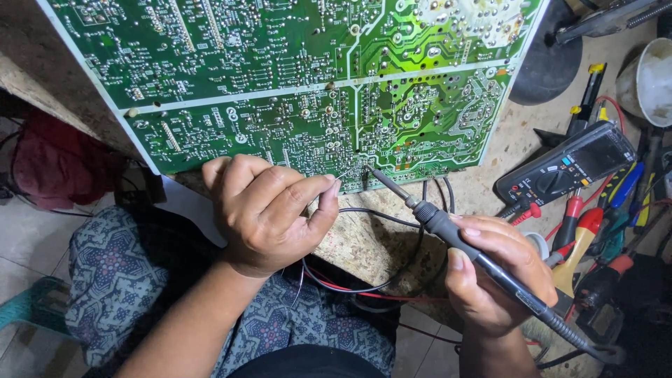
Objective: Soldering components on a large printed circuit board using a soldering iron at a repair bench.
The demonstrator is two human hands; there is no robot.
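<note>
Right hand [490, 276] grips the soldering iron [448, 231], tip at the green circuit board's [294, 84] bottom edge; left hand's [262, 210] fingers pinch thin solder wire [348, 171].

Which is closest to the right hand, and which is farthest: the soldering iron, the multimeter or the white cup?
1. Soldering iron: held in the right hand.
2. Multimeter: on the bench, up and right of it.
3. White cup: far top-right corner.

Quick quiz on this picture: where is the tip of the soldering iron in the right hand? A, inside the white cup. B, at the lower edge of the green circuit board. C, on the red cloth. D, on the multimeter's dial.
B: the right hand holds the soldering iron with its tip at the circuit board bottom edge, beside the left hand fingertips.
</note>
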